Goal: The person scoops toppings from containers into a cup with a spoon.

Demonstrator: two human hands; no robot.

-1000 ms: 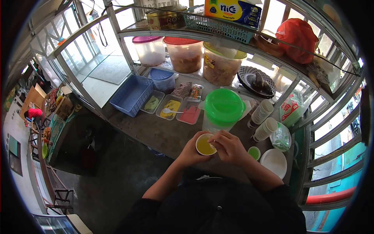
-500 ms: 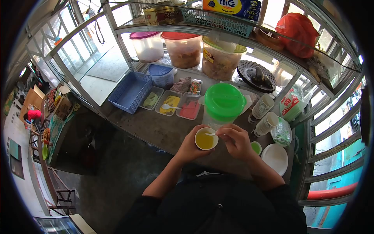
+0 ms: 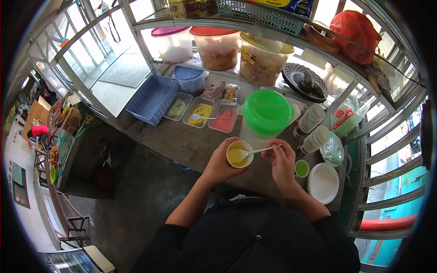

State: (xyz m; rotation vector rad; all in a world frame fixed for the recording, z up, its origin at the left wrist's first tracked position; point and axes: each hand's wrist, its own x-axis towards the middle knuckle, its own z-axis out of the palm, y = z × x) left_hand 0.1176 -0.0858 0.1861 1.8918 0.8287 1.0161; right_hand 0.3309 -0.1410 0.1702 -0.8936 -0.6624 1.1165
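- On the near edge of the table (image 3: pixel 182 145), right in front of the person: left hand (image 3: pixel 221 164) and right hand (image 3: pixel 283 163) held close together, just above the top.
- Left hand: grip clamped around a small white cup (image 3: pixel 240 154), fingers on its near and left side. The cup is upright, off the table and full of yellow liquid.
- Right hand: grip pinched together on the handle end of a white spoon (image 3: pixel 260 150). The spoon lies almost level, its bowl over the right side of the cup's mouth. Can't tell whether the bowl touches the liquid.
- Behind both hands, standing on the table: a clear jug (image 3: pixel 267 113) with a wide green lid, just past the cup.
- Right of the jug: two leaning stacks of paper cups (image 3: pixel 312 119), side by side.
- Beside the right wrist: a little green pot (image 3: pixel 302 168) on the table, with a white plate (image 3: pixel 323 183) just to its right.
- Left of the jug: a row of three shallow trays (image 3: pixel 212 119) holding green, yellow and pink stuff. A serving spoon (image 3: pixel 200 117) rests in the yellow one.
- Further left: a blue basket (image 3: pixel 154 99). Behind the trays: a tub with a blue lid (image 3: pixel 190 79).
- Shelf above: three big tubs (image 3: pixel 217 45) with purple, red and yellow-green lids. A red bag (image 3: pixel 357 32) sits higher up at the right.
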